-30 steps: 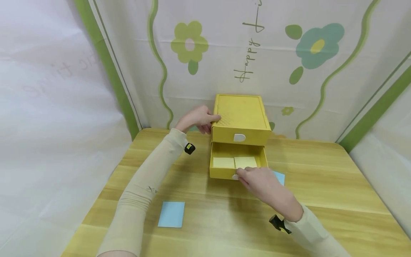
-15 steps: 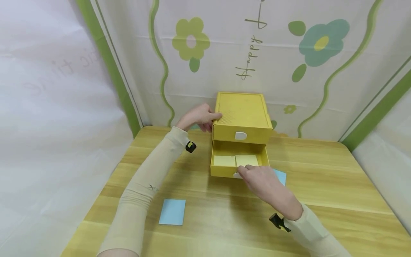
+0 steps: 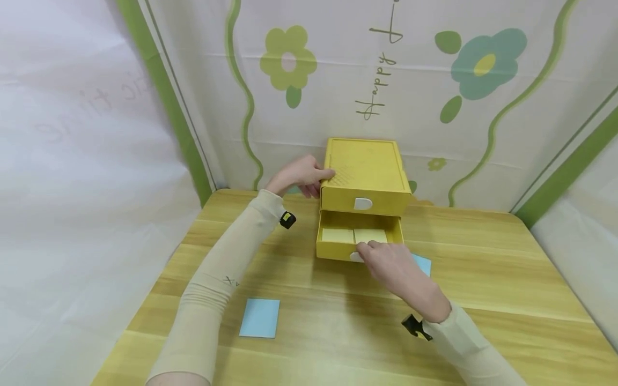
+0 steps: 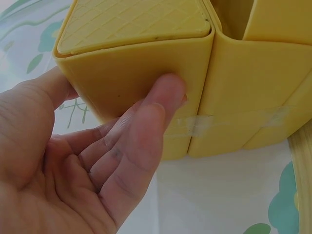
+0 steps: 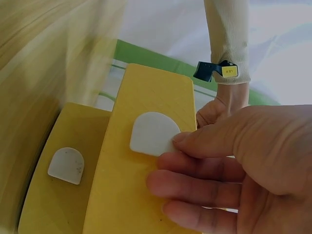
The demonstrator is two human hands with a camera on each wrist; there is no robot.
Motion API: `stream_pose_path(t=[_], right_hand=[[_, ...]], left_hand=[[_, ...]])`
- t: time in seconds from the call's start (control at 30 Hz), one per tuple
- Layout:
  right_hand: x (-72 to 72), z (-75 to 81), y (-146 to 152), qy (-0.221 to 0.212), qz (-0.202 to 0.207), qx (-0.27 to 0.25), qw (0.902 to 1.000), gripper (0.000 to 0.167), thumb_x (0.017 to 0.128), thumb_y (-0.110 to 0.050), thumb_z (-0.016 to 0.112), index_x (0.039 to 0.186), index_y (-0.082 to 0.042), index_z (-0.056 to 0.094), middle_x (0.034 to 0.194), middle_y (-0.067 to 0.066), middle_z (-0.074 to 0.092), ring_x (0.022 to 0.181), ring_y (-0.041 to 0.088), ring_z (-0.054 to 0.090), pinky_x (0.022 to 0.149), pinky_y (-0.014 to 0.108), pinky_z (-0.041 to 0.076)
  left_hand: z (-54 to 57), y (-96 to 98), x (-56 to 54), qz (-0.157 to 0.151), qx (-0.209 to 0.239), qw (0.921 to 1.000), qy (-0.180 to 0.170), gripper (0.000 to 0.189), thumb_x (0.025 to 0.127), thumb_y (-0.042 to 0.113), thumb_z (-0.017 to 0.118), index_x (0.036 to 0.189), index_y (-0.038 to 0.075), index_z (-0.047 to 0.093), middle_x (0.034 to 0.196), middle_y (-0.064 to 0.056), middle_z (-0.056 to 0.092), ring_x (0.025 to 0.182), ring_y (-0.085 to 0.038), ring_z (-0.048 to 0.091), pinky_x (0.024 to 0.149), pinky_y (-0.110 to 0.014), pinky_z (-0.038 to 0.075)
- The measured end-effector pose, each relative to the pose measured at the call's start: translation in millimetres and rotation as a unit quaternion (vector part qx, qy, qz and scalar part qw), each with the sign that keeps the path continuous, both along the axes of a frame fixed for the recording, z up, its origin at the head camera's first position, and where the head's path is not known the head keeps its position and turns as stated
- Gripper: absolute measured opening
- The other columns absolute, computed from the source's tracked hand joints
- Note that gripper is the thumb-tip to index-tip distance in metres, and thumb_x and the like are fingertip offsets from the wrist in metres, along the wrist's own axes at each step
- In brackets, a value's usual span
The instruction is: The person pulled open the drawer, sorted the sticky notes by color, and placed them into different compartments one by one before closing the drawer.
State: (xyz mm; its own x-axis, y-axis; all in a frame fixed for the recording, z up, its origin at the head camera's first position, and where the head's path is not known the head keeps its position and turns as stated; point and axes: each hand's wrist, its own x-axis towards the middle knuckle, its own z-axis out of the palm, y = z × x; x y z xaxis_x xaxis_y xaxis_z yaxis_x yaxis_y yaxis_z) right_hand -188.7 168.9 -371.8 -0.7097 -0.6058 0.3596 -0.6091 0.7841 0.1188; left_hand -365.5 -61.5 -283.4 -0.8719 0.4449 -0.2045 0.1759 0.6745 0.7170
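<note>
A yellow drawer unit (image 3: 362,166) stands at the back of the table. Its pulled-out drawer (image 3: 333,251) has two pale yellow paper pads (image 3: 337,235) inside, side by side. My right hand (image 3: 393,268) pinches the white tab (image 5: 155,134) on that drawer's front between thumb and fingers. Part of the tab is covered by the fingertips. With my left hand (image 3: 301,174) I grip the unit's upper left edge, the thumb over the top. In the left wrist view, that hand's fingers (image 4: 139,141) lie against the side wall.
A blue square of paper (image 3: 259,318) lies at front left on the wooden table (image 3: 318,343). Another blue paper (image 3: 422,264) is partly hidden behind my right hand. A lower drawer front (image 5: 58,195) shows in the right wrist view. Printed cloth (image 3: 333,69) hangs behind.
The open drawer has slid slightly inward, and my right hand has moved with it toward the unit. My left hand stays on the upper left edge.
</note>
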Motion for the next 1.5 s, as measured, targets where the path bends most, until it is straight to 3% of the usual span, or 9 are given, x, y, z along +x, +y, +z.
stream_pose_path(t=[0.27, 0.43, 0.67, 0.97, 1.5], right_hand=[[-6.6, 1.4, -0.1, 0.011, -0.008, -0.006, 0.9999, 0.023, 0.096, -0.013, 0.062, 0.076, -0.012, 0.051, 0.055, -0.007, 0.028, 0.046, 0.007, 0.022, 0.039, 0.019, 0.016], [-11.8, 0.6, 0.1, 0.016, -0.009, -0.015, 0.9997, 0.023, 0.095, -0.012, 0.063, 0.075, -0.011, 0.052, 0.055, -0.006, 0.027, 0.047, 0.007, 0.020, 0.040, 0.020, 0.015], [-20.3, -1.3, 0.4, 0.011, -0.019, -0.034, 0.9992, 0.020, 0.093, -0.012, 0.066, 0.077, -0.011, 0.054, 0.055, -0.006, 0.033, 0.044, 0.008, 0.028, 0.039, 0.020, 0.019], [-30.0, -2.8, 0.3, 0.015, -0.029, -0.044, 0.9985, 0.012, 0.092, -0.010, 0.067, 0.082, -0.009, 0.061, 0.056, -0.003, 0.044, 0.046, 0.010, 0.036, 0.037, 0.022, 0.027], [-43.2, -12.2, 0.8, 0.038, -0.033, -0.057, 0.9971, 0.010, 0.093, -0.008, 0.065, 0.084, -0.008, 0.060, 0.057, -0.001, 0.044, 0.046, 0.011, 0.036, 0.039, 0.022, 0.023]], left_hand=[[1.7, 2.1, 1.1, 0.002, -0.001, 1.0000, 0.005, 0.045, 0.096, 0.041, 0.055, 0.067, 0.008, 0.060, 0.076, -0.013, 0.073, 0.067, -0.024, 0.072, 0.065, -0.037, 0.061], [1.3, 3.1, 1.4, 0.002, 0.000, 1.0000, 0.000, 0.045, 0.096, 0.042, 0.055, 0.068, 0.007, 0.062, 0.076, -0.014, 0.073, 0.066, -0.023, 0.072, 0.074, -0.046, 0.060], [0.4, 3.1, 0.7, 0.003, 0.004, 1.0000, 0.001, 0.045, 0.096, 0.042, 0.055, 0.068, 0.007, 0.061, 0.076, -0.014, 0.073, 0.065, -0.022, 0.072, 0.073, -0.045, 0.061], [-0.1, 2.3, -1.1, 0.009, 0.009, 0.9999, -0.002, 0.045, 0.096, 0.042, 0.055, 0.068, 0.007, 0.057, 0.075, -0.013, 0.073, 0.065, -0.023, 0.072, 0.080, -0.051, 0.058], [-1.5, 0.3, 0.7, 0.008, 0.008, 0.9999, -0.004, 0.047, 0.096, 0.042, 0.055, 0.066, 0.006, 0.058, 0.072, -0.012, 0.072, 0.065, -0.024, 0.072, 0.070, -0.044, 0.061]])
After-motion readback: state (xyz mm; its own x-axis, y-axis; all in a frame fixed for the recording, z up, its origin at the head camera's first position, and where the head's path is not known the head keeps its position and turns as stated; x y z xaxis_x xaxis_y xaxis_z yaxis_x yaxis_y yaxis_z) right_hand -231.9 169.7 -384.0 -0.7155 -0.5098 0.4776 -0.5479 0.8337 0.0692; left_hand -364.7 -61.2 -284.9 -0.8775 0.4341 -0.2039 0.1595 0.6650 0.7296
